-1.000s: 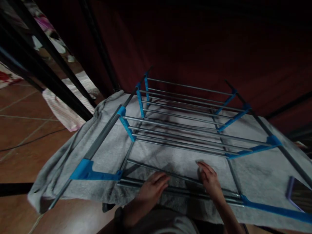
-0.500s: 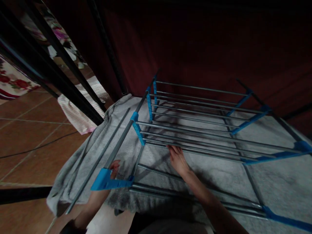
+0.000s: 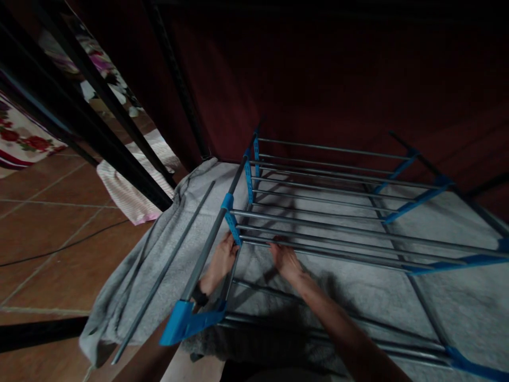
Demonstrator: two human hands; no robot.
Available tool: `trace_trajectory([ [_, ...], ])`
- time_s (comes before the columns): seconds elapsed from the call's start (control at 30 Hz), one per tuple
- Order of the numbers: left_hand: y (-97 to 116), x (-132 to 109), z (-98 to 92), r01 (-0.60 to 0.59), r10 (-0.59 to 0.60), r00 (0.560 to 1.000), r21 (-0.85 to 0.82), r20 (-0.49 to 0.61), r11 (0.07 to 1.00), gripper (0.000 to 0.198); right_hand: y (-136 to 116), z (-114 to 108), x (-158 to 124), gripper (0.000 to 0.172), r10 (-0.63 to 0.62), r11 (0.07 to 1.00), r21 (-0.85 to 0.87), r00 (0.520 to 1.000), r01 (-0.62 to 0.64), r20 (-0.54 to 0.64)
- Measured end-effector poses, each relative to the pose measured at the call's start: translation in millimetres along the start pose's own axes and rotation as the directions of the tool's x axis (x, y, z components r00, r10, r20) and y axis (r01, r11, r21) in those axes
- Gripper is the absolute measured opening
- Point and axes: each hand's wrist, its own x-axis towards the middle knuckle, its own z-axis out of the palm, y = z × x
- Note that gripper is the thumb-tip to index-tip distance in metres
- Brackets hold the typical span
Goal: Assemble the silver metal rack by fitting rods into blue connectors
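A rack of grey metal tubes with blue plastic brackets, which looks like a shoe rack, lies on a grey blanket. My left hand reaches past the side pole, its fingers closed at the lower end of a blue bracket. To its right, my right hand has its fingers curled on the lowest metal tube of that shelf; the fingertips are partly hidden. Near my body, a blue end bracket caps the side pole.
One loose metal tube lies on the blanket at the left. Black posts rise beside it, above a tiled floor with a striped cloth. A dark red panel stands behind the rack.
My left hand has moved forward and right from beside the near end bracket to the middle bracket's lower end. My right hand stays on the lowest tube. The view has shifted slightly.
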Motion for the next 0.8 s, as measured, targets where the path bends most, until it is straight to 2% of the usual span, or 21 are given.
trace_trajectory([
  [0.2,6,3,3.9,0.022,-0.021,0.998,-0.022,0.056,1.0,0.02,4,1,-6,0.029,0.041,0.999,0.031,0.999,-0.042,0.037],
  [0.3,8,4,5.0,0.026,-0.025,0.996,-0.019,0.083,0.999,0.019,8,1,-8,0.029,0.026,0.999,0.02,1.0,-0.026,0.007],
  [0.4,8,6,5.6,0.031,-0.028,0.995,-0.024,0.1,0.999,0.018,9,0,-8,0.028,0.023,0.999,0.022,0.999,-0.024,0.034],
  [0.8,-13,24,17.4,0.067,-0.048,0.979,-0.09,0.198,0.994,0.01,6,1,-3,0.026,0.005,1.0,0.015,1.0,-0.005,0.021],
])
